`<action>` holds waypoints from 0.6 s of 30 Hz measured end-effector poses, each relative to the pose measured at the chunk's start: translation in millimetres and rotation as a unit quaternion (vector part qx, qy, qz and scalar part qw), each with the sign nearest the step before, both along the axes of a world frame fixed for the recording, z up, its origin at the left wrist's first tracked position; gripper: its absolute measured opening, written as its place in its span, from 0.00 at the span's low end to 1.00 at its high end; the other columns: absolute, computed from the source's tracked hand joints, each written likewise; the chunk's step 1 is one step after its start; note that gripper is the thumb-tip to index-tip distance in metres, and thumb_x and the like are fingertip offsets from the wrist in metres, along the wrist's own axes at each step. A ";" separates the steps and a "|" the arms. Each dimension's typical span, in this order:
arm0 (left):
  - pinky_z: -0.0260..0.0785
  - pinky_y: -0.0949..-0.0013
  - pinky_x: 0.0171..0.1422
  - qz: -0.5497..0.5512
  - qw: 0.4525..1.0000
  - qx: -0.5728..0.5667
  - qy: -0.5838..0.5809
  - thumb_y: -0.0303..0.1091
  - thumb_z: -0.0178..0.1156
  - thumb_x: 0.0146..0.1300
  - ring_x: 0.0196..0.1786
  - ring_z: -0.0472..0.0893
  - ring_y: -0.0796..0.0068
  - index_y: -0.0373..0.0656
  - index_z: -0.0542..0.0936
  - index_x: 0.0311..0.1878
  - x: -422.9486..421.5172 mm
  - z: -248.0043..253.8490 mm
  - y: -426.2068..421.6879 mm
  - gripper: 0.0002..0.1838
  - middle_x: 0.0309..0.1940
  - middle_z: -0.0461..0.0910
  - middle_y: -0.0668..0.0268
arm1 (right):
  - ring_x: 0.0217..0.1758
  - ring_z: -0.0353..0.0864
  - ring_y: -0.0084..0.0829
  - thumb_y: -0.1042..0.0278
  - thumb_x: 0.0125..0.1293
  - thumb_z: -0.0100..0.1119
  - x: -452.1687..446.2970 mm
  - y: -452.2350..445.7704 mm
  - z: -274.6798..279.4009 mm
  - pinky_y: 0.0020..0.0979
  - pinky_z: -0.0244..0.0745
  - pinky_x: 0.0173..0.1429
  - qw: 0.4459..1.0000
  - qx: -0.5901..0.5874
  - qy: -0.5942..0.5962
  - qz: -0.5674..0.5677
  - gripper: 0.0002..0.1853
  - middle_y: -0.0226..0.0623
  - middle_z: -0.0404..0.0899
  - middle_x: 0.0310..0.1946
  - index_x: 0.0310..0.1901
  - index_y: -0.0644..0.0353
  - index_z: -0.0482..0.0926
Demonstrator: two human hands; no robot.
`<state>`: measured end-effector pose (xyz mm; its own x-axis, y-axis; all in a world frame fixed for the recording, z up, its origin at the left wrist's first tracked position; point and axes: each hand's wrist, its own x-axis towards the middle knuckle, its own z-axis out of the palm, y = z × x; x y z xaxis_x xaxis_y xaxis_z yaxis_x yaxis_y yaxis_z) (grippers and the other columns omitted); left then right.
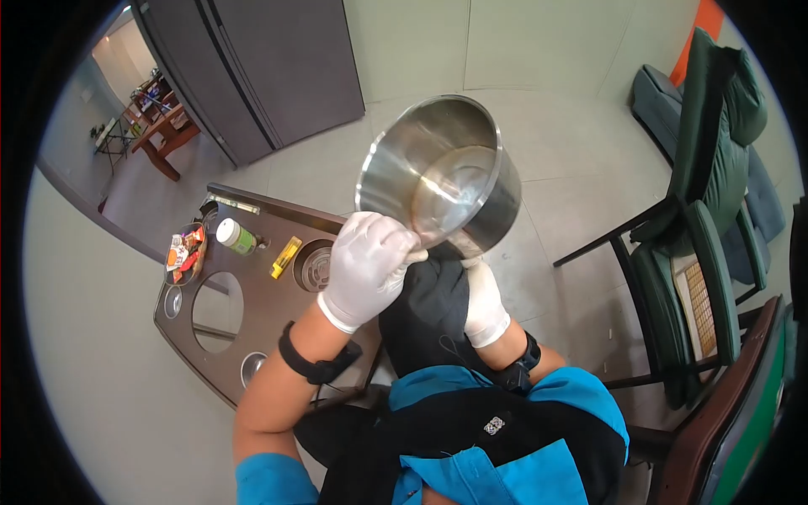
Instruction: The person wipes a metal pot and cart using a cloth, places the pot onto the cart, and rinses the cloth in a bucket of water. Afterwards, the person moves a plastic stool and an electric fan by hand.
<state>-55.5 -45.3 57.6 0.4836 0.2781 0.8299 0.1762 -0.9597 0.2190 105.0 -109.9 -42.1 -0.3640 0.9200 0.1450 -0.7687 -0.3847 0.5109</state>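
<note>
A shiny stainless steel pot [510, 198] is tilted in front of me, its open mouth turned to the left and toward me. Its inner bottom is bright with reflections; whether liquid lies in it I cannot tell. My left hand [366, 265], in a white glove, has its fingers closed over the near rim. Also gloved, my right hand [486, 307] is at the pot's lower outside edge, with its fingers partly hidden under the pot. Dark cloth [429, 307], perhaps my trouser leg, shows between the hands.
A brown table [269, 307] with a round cut-out stands at left, bearing a snack tray [186, 254], a white-and-green bottle [236, 236], a yellow packet [286, 257] and a round metal inset [313, 268]. A green cushioned chair [673, 286] is at right. Grey cabinet doors [286, 59] stand ahead.
</note>
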 end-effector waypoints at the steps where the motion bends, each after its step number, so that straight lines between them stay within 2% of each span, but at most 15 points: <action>1: 0.70 0.62 0.43 0.016 0.996 0.070 0.049 0.29 0.61 0.51 0.32 0.76 0.65 0.42 0.77 0.32 -5.8 7.0 0.0 0.05 0.28 0.75 0.66 | 0.53 0.72 0.37 0.60 0.71 0.37 -4.3 -9.6 27.6 0.35 0.72 0.55 0.982 -0.013 -0.185 -0.021 0.25 0.50 0.71 0.58 0.62 0.69 0.63; 2: 0.70 0.63 0.44 0.032 0.985 0.139 0.098 0.29 0.61 0.47 0.33 0.76 0.66 0.44 0.77 0.31 -12.8 13.4 0.6 0.07 0.28 0.75 0.67 | 0.51 0.74 0.37 0.60 0.70 0.37 -7.7 -16.4 47.8 0.34 0.73 0.54 0.931 -0.024 -0.363 -0.041 0.25 0.50 0.73 0.55 0.60 0.70 0.65; 3: 0.70 0.64 0.46 0.050 0.980 0.153 0.118 0.31 0.60 0.44 0.35 0.77 0.68 0.45 0.78 0.31 -22.6 17.4 3.1 0.09 0.29 0.75 0.69 | 0.47 0.78 0.41 0.62 0.70 0.37 -0.3 -16.3 56.6 0.34 0.75 0.52 0.935 0.023 -0.353 0.000 0.22 0.50 0.78 0.49 0.57 0.70 0.69; 4: 0.70 0.64 0.46 0.066 0.974 0.168 0.134 0.32 0.60 0.44 0.34 0.77 0.68 0.45 0.77 0.31 -33.2 25.3 2.2 0.08 0.28 0.74 0.69 | 0.44 0.81 0.42 0.63 0.70 0.39 2.7 -15.9 51.1 0.35 0.77 0.52 0.882 -0.030 -0.460 -0.094 0.21 0.50 0.79 0.45 0.54 0.72 0.71; 6: 0.70 0.64 0.46 0.105 0.959 0.185 0.188 0.33 0.60 0.44 0.34 0.77 0.69 0.45 0.77 0.30 -60.8 42.1 -7.5 0.08 0.27 0.74 0.68 | 0.47 0.81 0.40 0.63 0.71 0.41 22.4 -20.1 54.7 0.36 0.77 0.54 0.900 -0.024 -0.409 -0.146 0.20 0.49 0.79 0.46 0.53 0.72 0.72; 8: 0.71 0.64 0.45 0.128 0.940 0.188 0.256 0.33 0.60 0.43 0.32 0.76 0.69 0.45 0.75 0.29 -106.7 48.7 -24.7 0.08 0.26 0.73 0.68 | 0.47 0.81 0.38 0.62 0.71 0.43 49.8 -15.5 64.8 0.35 0.77 0.53 0.852 0.021 -0.452 -0.265 0.19 0.48 0.79 0.46 0.52 0.70 0.73; 9: 0.70 0.62 0.44 0.124 0.930 0.157 0.308 0.32 0.60 0.42 0.33 0.75 0.66 0.44 0.75 0.32 -124.7 47.4 -33.0 0.11 0.27 0.74 0.68 | 0.47 0.81 0.36 0.63 0.71 0.43 57.5 -11.0 71.3 0.33 0.77 0.54 0.837 0.030 -0.463 -0.291 0.19 0.47 0.80 0.45 0.53 0.70 0.73; 10: 0.70 0.62 0.44 0.141 0.927 0.150 0.313 0.32 0.60 0.42 0.33 0.75 0.66 0.44 0.75 0.32 -140.6 43.2 -41.8 0.11 0.27 0.74 0.68 | 0.46 0.81 0.35 0.63 0.71 0.44 59.3 -6.3 80.3 0.31 0.78 0.54 0.822 0.040 -0.473 -0.316 0.19 0.46 0.80 0.45 0.53 0.69 0.73; 12: 0.71 0.62 0.45 0.134 0.914 0.116 0.364 0.31 0.59 0.43 0.33 0.75 0.66 0.45 0.75 0.33 -167.4 30.6 -57.5 0.11 0.27 0.74 0.68 | 0.46 0.81 0.34 0.63 0.71 0.44 52.2 -1.5 106.4 0.30 0.77 0.54 0.834 0.035 -0.449 -0.318 0.18 0.45 0.80 0.45 0.53 0.69 0.73; 13: 0.73 0.66 0.46 0.157 0.911 0.131 0.359 0.33 0.60 0.42 0.30 0.74 0.70 0.46 0.73 0.28 -177.2 25.1 -63.9 0.08 0.22 0.69 0.70 | 0.46 0.81 0.34 0.64 0.71 0.44 46.9 1.3 118.1 0.30 0.77 0.55 0.840 0.110 -0.446 -0.288 0.18 0.45 0.80 0.45 0.53 0.70 0.73; 14: 0.73 0.66 0.46 0.173 0.907 0.122 0.363 0.33 0.60 0.42 0.30 0.74 0.70 0.46 0.73 0.28 -186.8 20.6 -70.7 0.08 0.22 0.69 0.70 | 0.47 0.81 0.34 0.64 0.72 0.44 43.4 4.8 126.8 0.30 0.76 0.56 0.841 0.184 -0.440 -0.256 0.18 0.45 0.80 0.46 0.53 0.70 0.73; 15: 0.73 0.65 0.47 0.179 0.915 0.100 0.348 0.33 0.60 0.43 0.30 0.73 0.70 0.46 0.74 0.29 -196.4 16.3 -79.2 0.08 0.22 0.69 0.70 | 0.49 0.80 0.34 0.64 0.72 0.43 45.2 11.0 130.0 0.30 0.75 0.57 0.826 0.201 -0.463 -0.251 0.18 0.46 0.80 0.47 0.53 0.70 0.73; 16: 0.73 0.65 0.48 0.185 0.921 0.079 0.333 0.32 0.60 0.44 0.30 0.73 0.70 0.46 0.74 0.29 -206.4 12.2 -88.3 0.07 0.22 0.68 0.70 | 0.45 0.81 0.37 0.59 0.72 0.42 34.8 13.5 139.8 0.32 0.77 0.51 0.800 0.167 -0.497 -0.293 0.21 0.48 0.80 0.45 0.52 0.70 0.73; 18: 0.73 0.64 0.50 0.206 0.917 0.044 0.340 0.33 0.60 0.45 0.32 0.75 0.70 0.46 0.77 0.33 -223.8 1.1 -104.9 0.09 0.25 0.72 0.70 | 0.50 0.80 0.37 0.64 0.73 0.42 18.5 19.3 153.7 0.33 0.77 0.56 0.773 0.179 -0.514 -0.325 0.19 0.50 0.78 0.49 0.54 0.72 0.71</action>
<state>-279.3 -150.2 58.7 0.7666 0.4999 0.4030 0.5942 -0.7901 -0.1502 123.6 -90.6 111.6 0.0669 0.9248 0.3745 -0.7882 0.2791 -0.5485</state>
